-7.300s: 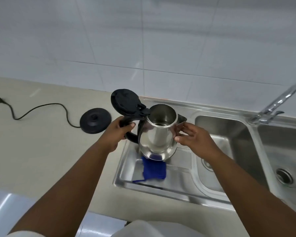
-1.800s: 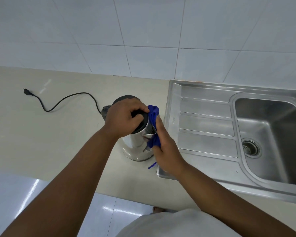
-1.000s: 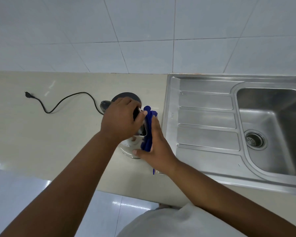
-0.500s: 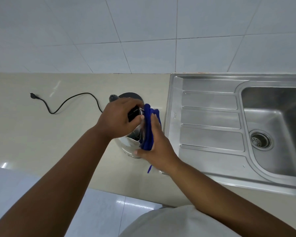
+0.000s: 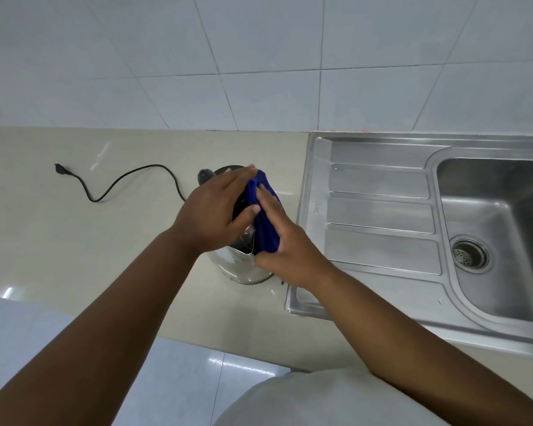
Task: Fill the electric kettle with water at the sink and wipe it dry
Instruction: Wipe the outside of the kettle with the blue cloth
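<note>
The left hand lies spread over the top of the electric kettle, fingers curved down around the lid to steady it. The right hand is closed on a blue cloth and presses it flat against the kettle's right flank, near the spout. The kettle stands upright on the beige counter, apparently on its black base, of which only an edge peeks out behind the left hand.

With the kettle as landmark: the steel sink starts just to its right, drainboard first, basin and drain further right. A black power cord trails away to its left and ends in a loose plug, not connected to anything visible. The white tiled wall rises behind it.

By my reading, the filling is done and this is the wiping step. The next move calls for working the cloth round the remaining sides while the left hand keeps the body from turning or tipping.

Count: one kettle, one cloth, one cord with one plug, one basin in view, two hands. No tap is visible.
</note>
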